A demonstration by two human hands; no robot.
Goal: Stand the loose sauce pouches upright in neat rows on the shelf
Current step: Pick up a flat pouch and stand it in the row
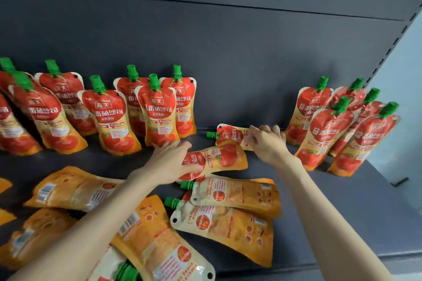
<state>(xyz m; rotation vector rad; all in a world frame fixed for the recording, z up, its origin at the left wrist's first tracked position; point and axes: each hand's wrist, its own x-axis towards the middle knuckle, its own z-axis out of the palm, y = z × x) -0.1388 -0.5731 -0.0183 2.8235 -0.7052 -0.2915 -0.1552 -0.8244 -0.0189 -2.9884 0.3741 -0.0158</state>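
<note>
Red and orange tomato sauce pouches with green caps fill a dark grey shelf (pixel 319 201). My left hand (pixel 170 162) grips a pouch (pixel 225 157) that lies on its side in the middle of the shelf. My right hand (pixel 267 141) holds another lying pouch (pixel 230 134) just behind it, cap pointing left. Several pouches stand upright at the back left (pixel 109 116) and several more at the back right (pixel 326 130). Several loose pouches lie flat near the front, among them one (pixel 233 196) just below my left hand.
The shelf's dark back panel (pixel 228 52) rises behind the rows. A perforated upright (pixel 388 52) bounds the shelf on the right, with a pale wall beyond it. Bare shelf shows between the two standing groups and at the front right.
</note>
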